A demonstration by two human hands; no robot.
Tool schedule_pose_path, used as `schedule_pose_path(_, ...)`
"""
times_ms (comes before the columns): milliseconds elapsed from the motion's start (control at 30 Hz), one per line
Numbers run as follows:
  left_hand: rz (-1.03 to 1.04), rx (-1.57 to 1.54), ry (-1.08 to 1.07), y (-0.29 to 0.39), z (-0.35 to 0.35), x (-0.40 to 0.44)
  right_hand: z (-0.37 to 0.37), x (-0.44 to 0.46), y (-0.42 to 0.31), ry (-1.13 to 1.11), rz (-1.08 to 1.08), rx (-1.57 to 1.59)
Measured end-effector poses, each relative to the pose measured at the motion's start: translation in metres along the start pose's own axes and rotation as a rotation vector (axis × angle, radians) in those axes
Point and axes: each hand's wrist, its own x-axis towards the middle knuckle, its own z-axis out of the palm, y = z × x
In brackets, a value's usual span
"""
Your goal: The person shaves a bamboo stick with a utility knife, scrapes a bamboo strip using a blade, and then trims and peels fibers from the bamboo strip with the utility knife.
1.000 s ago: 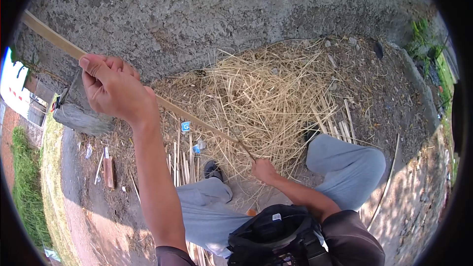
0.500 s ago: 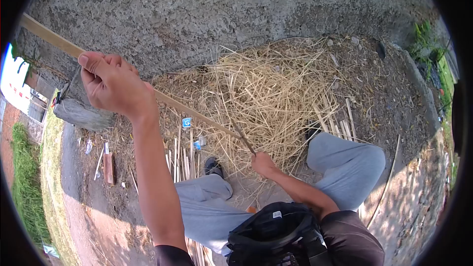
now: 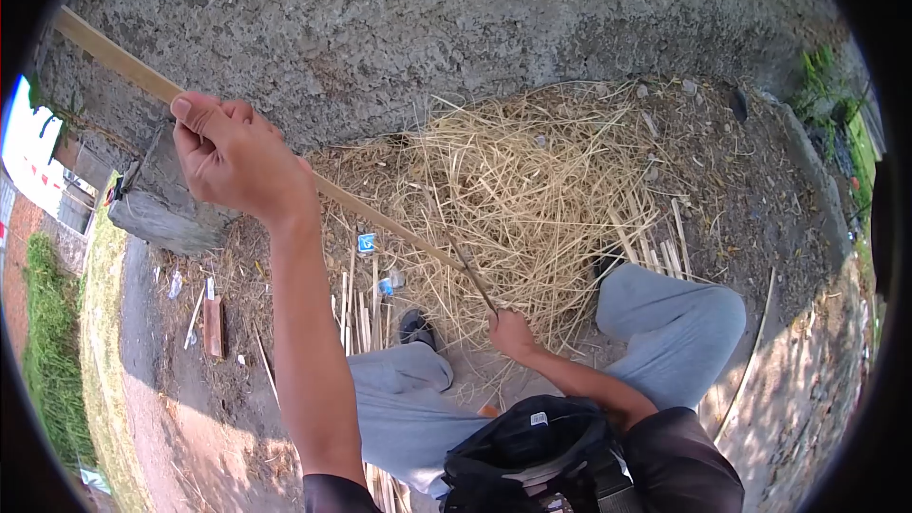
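My left hand (image 3: pixel 242 157) is closed around a long, flat, pale wooden strip (image 3: pixel 119 59), raised at the left. The strip slants from the upper left down to the right, past my wrist. My right hand (image 3: pixel 513 334), low in the middle, is closed on a knife (image 3: pixel 470 275) with a thin dark blade. The blade points up and left and meets the strip near its lower end. Beneath and behind them lies a heap of pale shavings (image 3: pixel 522 190) on the ground.
A rough wall (image 3: pixel 427 28) rises behind the heap. Cut strips (image 3: pixel 359 318) lie by my shoe (image 3: pixel 416 328), with blue wrappers (image 3: pixel 367 243) nearby. A brown block (image 3: pixel 214 326) and a large stone (image 3: pixel 166 220) are at the left. A black bag (image 3: pixel 532 446) rests at my waist.
The knife has tilted more steeply against the strip. Both hands and the strip have shifted slightly right in the view, along with the surroundings.
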Motion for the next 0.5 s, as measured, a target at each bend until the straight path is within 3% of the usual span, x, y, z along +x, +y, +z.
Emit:
schedule_pose_path(133,-0.053,-0.038,-0.023,0.002,-0.001,-0.005,0.01,-0.015,0.0,0.031,-0.009,0.178)
schedule_pose_path(233,-0.054,-0.085,-0.041,0.004,-0.002,-0.004,0.027,-0.009,0.128,-0.33,-0.137,-0.173)
schedule_pose_path(300,-0.013,-0.098,-0.019,0.003,0.004,-0.007,0.038,0.003,0.15,-0.363,-0.049,-0.338)
schedule_pose_path(333,-0.007,-0.096,-0.008,0.002,0.005,-0.005,0.028,0.009,0.127,-0.366,-0.059,-0.345)
schedule_pose_path(400,0.032,-0.089,-0.032,-0.002,0.004,-0.007,0.009,-0.002,0.057,-0.24,0.259,-0.12)
schedule_pose_path(433,0.019,-0.119,-0.034,-0.003,0.005,-0.006,0.018,-0.004,0.049,-0.085,0.197,-0.069)
schedule_pose_path(500,0.018,-0.098,-0.048,-0.002,0.004,-0.004,0.024,-0.01,0.042,-0.071,0.208,-0.047)
